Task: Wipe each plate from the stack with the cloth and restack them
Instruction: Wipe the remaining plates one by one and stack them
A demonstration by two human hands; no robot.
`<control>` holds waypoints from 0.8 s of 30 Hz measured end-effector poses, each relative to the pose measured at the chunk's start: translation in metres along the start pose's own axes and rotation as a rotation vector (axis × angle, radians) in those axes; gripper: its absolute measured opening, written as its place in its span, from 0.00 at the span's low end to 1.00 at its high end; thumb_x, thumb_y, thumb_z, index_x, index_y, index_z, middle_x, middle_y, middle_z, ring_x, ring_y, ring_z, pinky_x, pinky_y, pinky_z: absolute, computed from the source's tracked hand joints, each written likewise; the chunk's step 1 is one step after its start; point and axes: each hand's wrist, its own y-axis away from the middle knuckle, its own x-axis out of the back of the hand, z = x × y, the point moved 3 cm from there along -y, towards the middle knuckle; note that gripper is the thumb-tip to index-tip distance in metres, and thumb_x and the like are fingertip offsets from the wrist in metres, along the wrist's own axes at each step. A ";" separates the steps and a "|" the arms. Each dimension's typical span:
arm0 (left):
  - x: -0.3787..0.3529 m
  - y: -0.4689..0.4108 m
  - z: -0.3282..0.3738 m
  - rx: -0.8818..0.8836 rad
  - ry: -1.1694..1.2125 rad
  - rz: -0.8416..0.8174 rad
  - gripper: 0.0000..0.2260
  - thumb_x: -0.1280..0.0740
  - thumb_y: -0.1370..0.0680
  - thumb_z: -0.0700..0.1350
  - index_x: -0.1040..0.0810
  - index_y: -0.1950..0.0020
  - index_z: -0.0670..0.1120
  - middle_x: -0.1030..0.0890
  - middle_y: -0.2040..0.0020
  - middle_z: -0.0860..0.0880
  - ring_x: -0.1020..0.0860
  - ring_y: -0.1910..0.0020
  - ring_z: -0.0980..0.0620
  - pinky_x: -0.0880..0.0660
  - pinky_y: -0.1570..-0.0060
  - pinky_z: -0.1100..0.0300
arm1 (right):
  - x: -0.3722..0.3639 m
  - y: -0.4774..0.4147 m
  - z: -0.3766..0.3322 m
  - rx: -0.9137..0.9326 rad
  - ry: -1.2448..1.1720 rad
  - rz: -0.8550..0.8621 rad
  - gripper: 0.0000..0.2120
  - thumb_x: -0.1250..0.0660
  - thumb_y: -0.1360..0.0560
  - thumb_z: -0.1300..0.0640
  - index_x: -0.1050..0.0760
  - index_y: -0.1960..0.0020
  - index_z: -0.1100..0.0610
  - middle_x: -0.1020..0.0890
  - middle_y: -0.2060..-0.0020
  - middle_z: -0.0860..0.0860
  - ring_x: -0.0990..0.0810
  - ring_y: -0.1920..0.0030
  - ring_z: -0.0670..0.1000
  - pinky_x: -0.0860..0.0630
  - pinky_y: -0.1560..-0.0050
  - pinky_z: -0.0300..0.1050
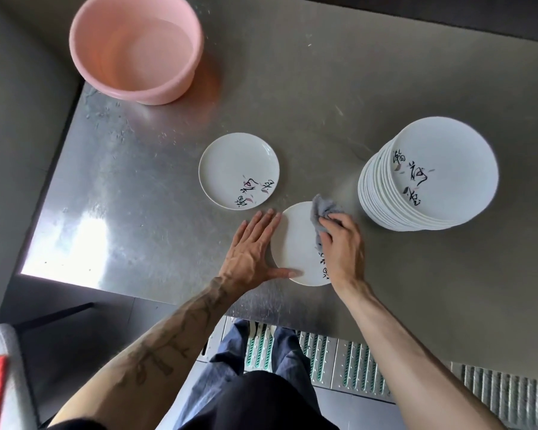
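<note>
A white plate (295, 243) with black brush lettering lies flat near the table's front edge. My left hand (253, 246) rests flat beside its left rim, fingers straight, thumb along the near rim. My right hand (342, 243) grips a grey cloth (323, 212) and presses it on the plate's right half. A tall stack of matching plates (429, 175) stands to the right. One single plate (239, 170) lies alone just beyond my left hand.
A pink plastic basin (136, 46) holding water stands at the table's far left. The steel table (137, 197) ends at a left edge and a front edge close to my body. Below are floor grating (339, 358) and my legs.
</note>
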 end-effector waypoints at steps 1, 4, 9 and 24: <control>0.000 0.000 0.000 0.001 0.000 0.012 0.59 0.33 0.38 0.82 0.53 0.16 0.55 0.49 0.15 0.55 0.56 0.17 0.57 0.58 0.19 0.52 | -0.006 -0.005 -0.012 0.045 -0.015 -0.025 0.15 0.27 0.27 0.68 0.16 0.41 0.60 0.19 0.41 0.54 0.22 0.42 0.59 0.25 0.39 0.49; 0.000 0.000 0.000 -0.018 -0.008 0.043 0.59 0.36 0.37 0.82 0.50 0.16 0.53 0.45 0.16 0.52 0.52 0.17 0.55 0.53 0.19 0.49 | -0.023 0.004 -0.044 0.211 -0.018 -0.145 0.12 0.27 0.25 0.64 0.16 0.41 0.57 0.20 0.42 0.50 0.25 0.44 0.53 0.25 0.42 0.44; 0.001 0.000 0.000 -0.037 -0.047 0.036 0.58 0.36 0.36 0.81 0.48 0.16 0.50 0.45 0.16 0.51 0.50 0.17 0.53 0.48 0.19 0.46 | -0.020 0.030 -0.042 0.404 0.024 -0.278 0.13 0.26 0.26 0.65 0.16 0.43 0.57 0.21 0.42 0.49 0.25 0.45 0.52 0.20 0.45 0.48; 0.006 0.002 0.006 -0.044 -0.205 -0.064 0.60 0.43 0.36 0.85 0.58 0.15 0.54 0.55 0.15 0.50 0.56 0.17 0.50 0.54 0.18 0.47 | 0.021 0.045 0.020 0.135 0.142 -0.146 0.17 0.25 0.29 0.69 0.16 0.41 0.60 0.18 0.43 0.54 0.21 0.48 0.58 0.20 0.45 0.52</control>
